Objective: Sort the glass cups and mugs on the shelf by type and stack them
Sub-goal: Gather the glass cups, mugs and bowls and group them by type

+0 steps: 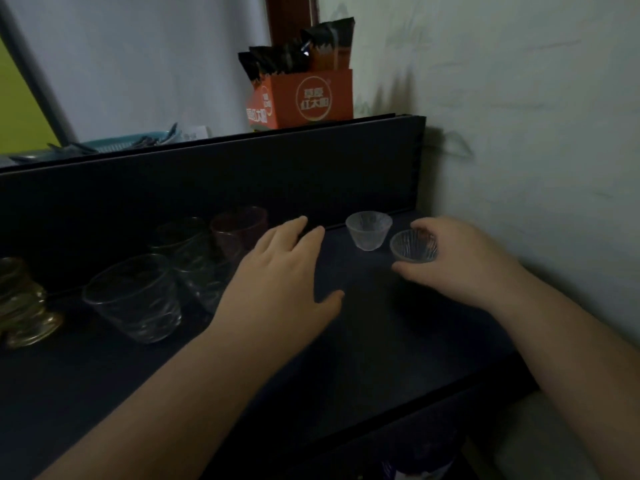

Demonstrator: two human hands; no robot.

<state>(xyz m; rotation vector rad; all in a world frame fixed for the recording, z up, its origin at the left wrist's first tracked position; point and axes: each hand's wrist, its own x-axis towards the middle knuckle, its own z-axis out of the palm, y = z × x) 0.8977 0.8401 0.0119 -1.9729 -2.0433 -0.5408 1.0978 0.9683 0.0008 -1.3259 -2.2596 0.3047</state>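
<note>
The right hand (pixel 460 258) holds a small ribbed glass cup (pixel 414 250) near the right end of the dark shelf (pixel 398 341). Its fingers curl round the far side of the cup and its thumb is on the near side. It is hard to tell if the cup sits on the shelf or is lifted a little.

Just beside it, closer to the back edge of the shelf, stands a small frosted glass cup (pixel 369 230). The two small cups look like they touch or almost touch.

The left hand (pixel 280 278) is flat and spread out above the middle of the shelf. Its fingers are straight and it holds nothing.

To the left of that hand stand bigger glasses. A clear tumbler (pixel 133 297) is near the front. Behind it are more clear glasses (pixel 187 244), partly hidden by the hand. A dark red glass (pixel 239 230) stands at the back edge of the shelf. At the far left end is a gold glass thing (pixel 20 303), cut off by the picture edge.

On the higher ledge behind the shelf sits an orange box (pixel 304 98) with dark packets (pixel 294 53) sticking up out of it. A blue basket (pixel 117 143) is further left on that ledge.
</note>
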